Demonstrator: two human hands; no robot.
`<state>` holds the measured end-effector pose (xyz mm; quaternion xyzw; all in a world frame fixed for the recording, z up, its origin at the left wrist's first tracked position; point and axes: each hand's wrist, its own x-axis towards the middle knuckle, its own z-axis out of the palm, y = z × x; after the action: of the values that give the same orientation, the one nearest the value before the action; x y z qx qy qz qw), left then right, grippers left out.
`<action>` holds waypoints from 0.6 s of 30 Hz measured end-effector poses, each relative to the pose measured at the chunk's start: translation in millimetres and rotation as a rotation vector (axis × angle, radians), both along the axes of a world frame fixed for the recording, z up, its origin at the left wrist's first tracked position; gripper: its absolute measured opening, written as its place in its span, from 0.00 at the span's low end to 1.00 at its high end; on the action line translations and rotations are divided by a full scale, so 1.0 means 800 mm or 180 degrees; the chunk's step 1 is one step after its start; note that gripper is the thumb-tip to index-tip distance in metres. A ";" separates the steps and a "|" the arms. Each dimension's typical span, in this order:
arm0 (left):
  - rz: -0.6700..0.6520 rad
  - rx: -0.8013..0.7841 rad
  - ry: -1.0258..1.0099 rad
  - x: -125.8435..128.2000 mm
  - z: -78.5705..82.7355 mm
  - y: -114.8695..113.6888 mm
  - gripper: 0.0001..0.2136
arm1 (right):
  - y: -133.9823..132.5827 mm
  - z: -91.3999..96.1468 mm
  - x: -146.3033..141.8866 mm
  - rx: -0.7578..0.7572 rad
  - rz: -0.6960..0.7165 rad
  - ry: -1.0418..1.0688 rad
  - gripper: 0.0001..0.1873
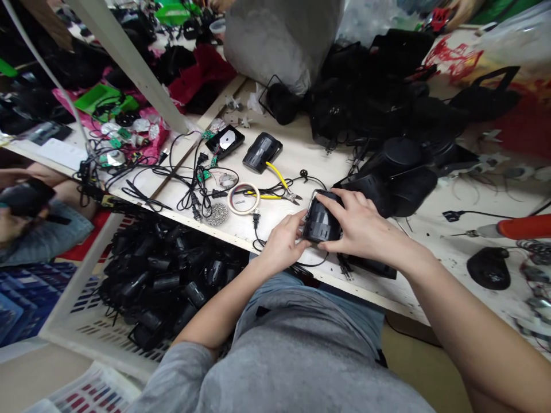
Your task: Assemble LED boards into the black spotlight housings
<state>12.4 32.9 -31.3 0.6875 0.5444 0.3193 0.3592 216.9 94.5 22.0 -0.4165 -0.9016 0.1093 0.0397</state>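
Over the front of the white bench, a black plastic housing (322, 222) sits between my two hands, with a thin metal wire handle along its left side. My left hand (282, 241) grips its left edge with fingers and thumb. From the right, my right hand (361, 223) spans it, fingers on the top and thumb at the near edge. Beyond it lie yellow-handled cutters (289, 194), and left of them a roll of tape (257, 198) and a ball of metal wool (216, 214). A similar black housing (260, 152) and an open one (225, 141) rest farther back.
A white crate (80, 287) full of black parts stands below the bench at left. Black cables (189, 192) tangle across the bench. Black housings pile up at back right by a grey bag (279, 43). An orange-handled soldering iron (525, 227) lies right. A co-worker's hand (11, 226) holds a black part.
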 end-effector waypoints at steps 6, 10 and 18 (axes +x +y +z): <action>-0.0005 -0.0161 0.0011 -0.001 0.004 0.001 0.33 | -0.002 0.008 -0.004 0.0016 -0.0046 -0.0147 0.54; 0.0001 -0.0165 -0.0039 -0.001 0.003 0.001 0.33 | -0.002 0.006 -0.004 0.0151 -0.0028 -0.0094 0.54; 0.0007 -0.0179 -0.0084 0.000 0.001 0.000 0.33 | -0.002 0.007 -0.005 0.0079 0.0015 -0.0225 0.56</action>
<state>12.5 33.0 -30.2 0.6723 0.5491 0.3133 0.3852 212.9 93.2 27.8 -0.4175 -0.9048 0.0834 0.0127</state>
